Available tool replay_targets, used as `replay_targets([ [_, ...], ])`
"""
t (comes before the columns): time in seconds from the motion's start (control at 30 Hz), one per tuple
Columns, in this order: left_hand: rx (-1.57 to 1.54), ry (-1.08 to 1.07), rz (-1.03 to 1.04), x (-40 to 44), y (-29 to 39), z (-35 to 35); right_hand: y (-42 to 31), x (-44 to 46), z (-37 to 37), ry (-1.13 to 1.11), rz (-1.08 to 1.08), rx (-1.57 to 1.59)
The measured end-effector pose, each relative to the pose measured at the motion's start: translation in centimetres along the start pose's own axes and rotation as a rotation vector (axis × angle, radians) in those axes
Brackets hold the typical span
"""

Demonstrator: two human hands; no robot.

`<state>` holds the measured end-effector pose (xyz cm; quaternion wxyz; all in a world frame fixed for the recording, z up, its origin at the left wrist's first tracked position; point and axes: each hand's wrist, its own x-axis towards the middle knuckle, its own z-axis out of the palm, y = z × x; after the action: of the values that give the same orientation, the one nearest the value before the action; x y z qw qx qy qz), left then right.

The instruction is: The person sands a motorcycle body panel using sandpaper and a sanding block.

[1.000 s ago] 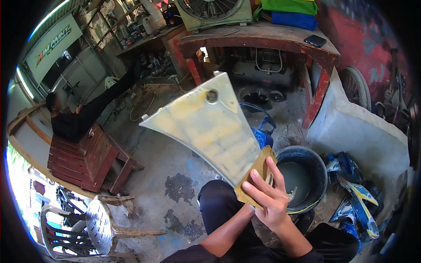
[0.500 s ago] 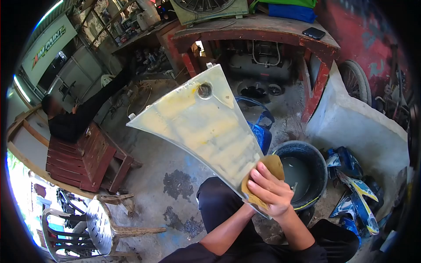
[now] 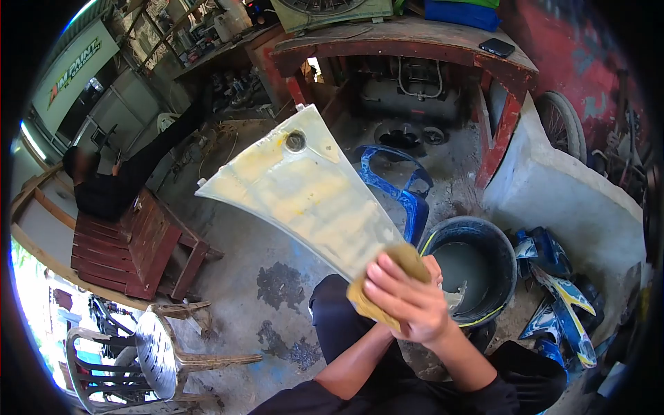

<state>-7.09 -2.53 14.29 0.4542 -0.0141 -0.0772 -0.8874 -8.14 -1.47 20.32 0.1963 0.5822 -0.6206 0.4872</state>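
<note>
A pale, patchy cream-and-grey motorcycle body panel (image 3: 290, 197) with a round hole near its far end slants up and to the left above my knees. My left hand (image 3: 434, 268) grips its narrow near end from beneath, mostly hidden behind the panel and my other hand. Across the top of that end lies my right hand (image 3: 408, 299), its fingers pressing a folded tan sheet of sandpaper (image 3: 373, 304) against the surface.
A black bucket (image 3: 508, 277) of cloudy water stands close on the right, beside blue-and-white motorcycle fairings (image 3: 564, 311). Behind is a blue plastic frame (image 3: 415, 207). A chair (image 3: 155, 353) is at lower left; another person (image 3: 104, 187) reclines on a red wooden bench (image 3: 131, 249).
My right hand and the sandpaper have moved left and slightly up over the panel. The panel has shifted a little left, and more of the blue frame shows.
</note>
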Motion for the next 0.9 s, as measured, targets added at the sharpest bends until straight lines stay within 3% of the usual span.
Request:
replay_targets([
  [0.17, 0.185, -0.251, -0.102, 2.6, 1.4, -2.4, -0.1, -4.7, 1.4, 0.074, 0.034, 0.003],
  [0.43, 0.475, -0.692, -0.308, 4.7, 1.8, -5.6, 1.1, 4.0, 0.8, 0.131, -0.027, -0.024],
  [0.53, 0.492, -0.662, -0.385, 5.0, 2.1, -6.7, -0.2, 0.6, 0.4, 0.03, 0.06, -0.079],
  [0.67, 0.527, -0.577, -0.543, 4.7, 2.9, -7.8, -0.4, -5.6, 2.3, 0.11, 0.206, 0.019],
  [0.73, 0.581, -0.586, -0.463, 3.8, 3.0, -5.9, -0.4, -4.5, 1.9, 0.138, 0.146, 0.009],
  [0.8, 0.531, -0.186, -0.634, 3.5, 3.7, -5.4, -0.4, -1.6, 1.5, 0.145, 0.161, 0.024],
  [0.87, 0.394, -0.094, -0.715, 4.1, 2.4, -7.6, -0.8, 2.2, 0.6, 0.118, 0.158, 0.012],
  [0.9, 0.386, -0.136, -0.595, 4.0, 2.4, -7.2, -0.9, 3.5, 0.8, 0.106, 0.161, 0.075],
])
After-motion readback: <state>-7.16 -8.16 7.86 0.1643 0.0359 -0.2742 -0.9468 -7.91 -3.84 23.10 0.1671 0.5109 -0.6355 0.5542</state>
